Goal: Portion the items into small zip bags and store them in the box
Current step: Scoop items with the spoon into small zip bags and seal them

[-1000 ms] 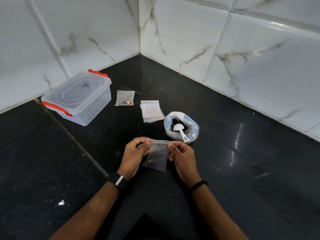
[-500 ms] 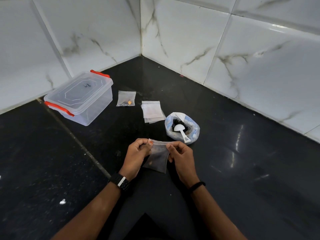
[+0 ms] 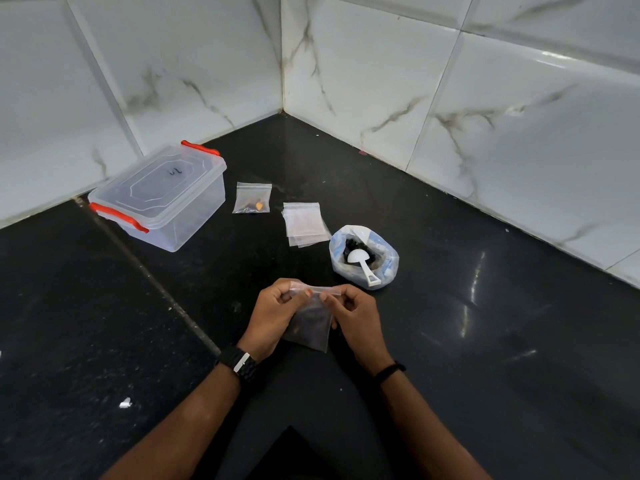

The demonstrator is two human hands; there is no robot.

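A glossy black stone bench (image 3: 485, 341) fills a corner of white marble-veined wall tiles (image 3: 519, 133). Near the middle, the left hand (image 3: 277, 311) and right hand (image 3: 353, 313) each pinch the top strip of a small zip bag (image 3: 310, 323), both grips closed on it, the bag hanging between them. Far left stands a clear lidded box (image 3: 159, 197) with red clips. Right of it lie a filled small bag (image 3: 252, 198), a stack of empty bags (image 3: 303, 223), and an open pouch (image 3: 363, 256) holding a white scoop (image 3: 362, 263).

hands: left hand (image 3: 273, 313), right hand (image 3: 353, 315) closer together | zip bag (image 3: 310, 323): top strip now pinched flat
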